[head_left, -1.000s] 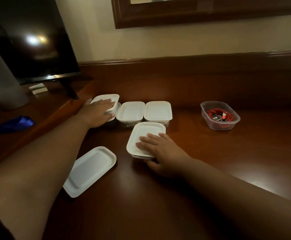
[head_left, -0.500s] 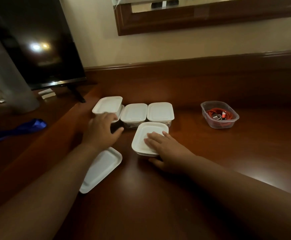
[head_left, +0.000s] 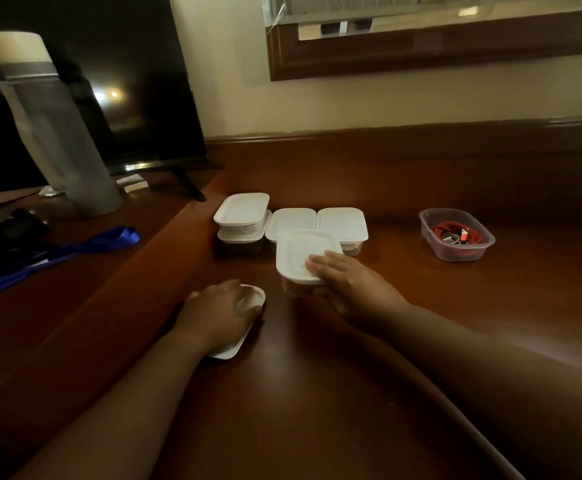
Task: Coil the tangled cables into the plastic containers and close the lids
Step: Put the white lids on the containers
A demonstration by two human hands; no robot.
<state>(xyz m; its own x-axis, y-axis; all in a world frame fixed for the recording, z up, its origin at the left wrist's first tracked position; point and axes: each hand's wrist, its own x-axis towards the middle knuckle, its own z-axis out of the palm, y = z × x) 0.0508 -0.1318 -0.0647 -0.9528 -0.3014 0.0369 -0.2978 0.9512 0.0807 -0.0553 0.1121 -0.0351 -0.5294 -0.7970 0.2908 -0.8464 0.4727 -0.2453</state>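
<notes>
Right now your right hand [head_left: 348, 285] is resting on the white lid of the nearest container [head_left: 300, 258], fingers lying fairly straight across the top while the thumb is curling under its near edge, so you are gripping it. Your left hand [head_left: 220, 310] is lying palm down on a loose lid [head_left: 248, 299] that is sitting flat on the wooden desk [head_left: 317, 393]; the fingers are bending over it, though whether they are really gripping it cannot be told.

Just behind the nearest container, two lidded containers [head_left: 317, 225] are sitting side by side, touching. To their left, one more lidded container is sitting on top of another, making a small stack [head_left: 242, 220].

Well apart on the right, an open clear tub [head_left: 455, 233] is holding a coiled red cable [head_left: 455, 235] with plugs among the loops.

On the raised ledge at the left you are looking at a dark television [head_left: 109, 81], a tall pale bottle [head_left: 54, 126] and a blue strap [head_left: 75, 247].
</notes>
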